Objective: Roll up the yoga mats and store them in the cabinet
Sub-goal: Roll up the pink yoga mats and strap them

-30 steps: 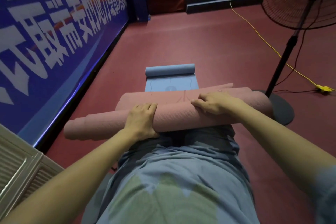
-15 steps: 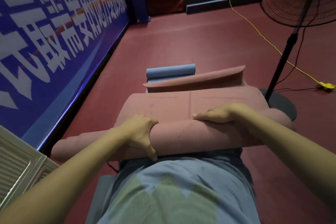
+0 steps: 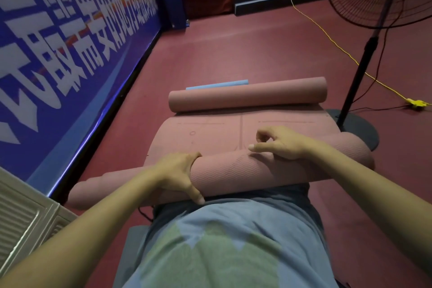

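A pink yoga mat [image 3: 233, 170] lies across my waist, its near end wound into a thick roll that sticks out further to the left. My left hand [image 3: 177, 175] grips this roll, fingers over the top and thumb underneath. My right hand [image 3: 278, 145] rests on the roll's top with its thumb stretched left and its fingers loosely curled, lifted off the mat. The pink mat's far end [image 3: 245, 98] is curled into a second roll. Behind it only a strip of a rolled blue mat [image 3: 217, 84] shows.
A standing fan's pole [image 3: 364, 58] and round base [image 3: 357, 128] are close on the right, with a yellow cable [image 3: 327, 33] running across the red floor. A blue banner wall [image 3: 70, 42] lines the left. A white slatted panel [image 3: 23, 213] sits at lower left.
The pink mat's loose far end has flipped away and curled into a roll, covering most of the blue mat. My right hand's fingers have lifted off the near roll. My left hand keeps its grip.
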Tool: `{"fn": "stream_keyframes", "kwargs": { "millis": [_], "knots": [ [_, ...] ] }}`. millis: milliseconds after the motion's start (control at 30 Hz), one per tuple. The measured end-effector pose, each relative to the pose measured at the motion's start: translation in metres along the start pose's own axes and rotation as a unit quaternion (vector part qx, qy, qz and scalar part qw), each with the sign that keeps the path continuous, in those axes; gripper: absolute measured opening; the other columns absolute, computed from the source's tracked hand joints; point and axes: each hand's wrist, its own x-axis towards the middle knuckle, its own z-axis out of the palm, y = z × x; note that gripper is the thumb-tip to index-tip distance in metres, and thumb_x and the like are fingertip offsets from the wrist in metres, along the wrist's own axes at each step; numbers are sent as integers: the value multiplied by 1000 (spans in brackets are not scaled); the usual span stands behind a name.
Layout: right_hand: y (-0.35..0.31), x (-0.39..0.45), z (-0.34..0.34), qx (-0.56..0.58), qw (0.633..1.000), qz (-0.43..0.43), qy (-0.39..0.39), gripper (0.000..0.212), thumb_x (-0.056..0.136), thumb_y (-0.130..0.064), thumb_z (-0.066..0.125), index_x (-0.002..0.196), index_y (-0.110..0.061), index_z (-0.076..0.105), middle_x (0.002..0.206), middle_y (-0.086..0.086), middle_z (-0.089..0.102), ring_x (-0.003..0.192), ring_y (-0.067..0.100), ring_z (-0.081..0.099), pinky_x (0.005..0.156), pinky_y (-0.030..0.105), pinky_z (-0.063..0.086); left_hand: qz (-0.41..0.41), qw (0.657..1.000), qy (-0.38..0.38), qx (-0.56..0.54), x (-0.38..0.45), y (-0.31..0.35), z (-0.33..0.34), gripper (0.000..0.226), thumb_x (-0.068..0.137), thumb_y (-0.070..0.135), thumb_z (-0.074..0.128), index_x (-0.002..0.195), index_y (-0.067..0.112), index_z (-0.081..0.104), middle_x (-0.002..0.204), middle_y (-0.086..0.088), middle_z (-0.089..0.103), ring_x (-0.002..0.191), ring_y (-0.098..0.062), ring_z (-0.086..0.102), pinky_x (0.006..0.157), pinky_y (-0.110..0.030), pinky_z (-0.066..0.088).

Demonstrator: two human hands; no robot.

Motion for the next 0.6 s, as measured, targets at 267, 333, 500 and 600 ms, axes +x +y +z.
{"fn": "stream_keyframes", "kwargs": {
  "millis": [267,333,500,600],
  "knots": [
    [-6,4,-12,-95,993,72,14,49,99,-60,44,91,-20,71,94,3,72,94,29,64,89,39,48,46,963,108,-243,24,-30,-7,118,40,64,94,144,40,43,144,7,48,133,-5,46,112,-34,41],
    [-12,15,-4,-188,975,116,28,58,104,-59,27,110,-23,72,120,12,69,116,36,59,104,48,38,79,948,205,-229,26,-34,-4,97,47,66,88,133,34,57,132,9,54,125,-7,51,108,-34,43],
    [-16,36,8,-256,951,150,88,62,105,-53,21,116,-17,71,125,19,67,117,38,59,102,46,37,76,929,341,-126,27,-30,12,58,72,66,66,109,22,76,118,6,71,112,-19,64,98,-43,51],
    [-14,29,9,-232,949,132,167,51,100,-57,35,98,-17,68,110,17,70,106,38,61,91,44,40,38,941,334,-36,20,-16,10,72,76,75,50,119,23,75,126,6,71,120,-21,64,101,-44,49]
  ]
}}
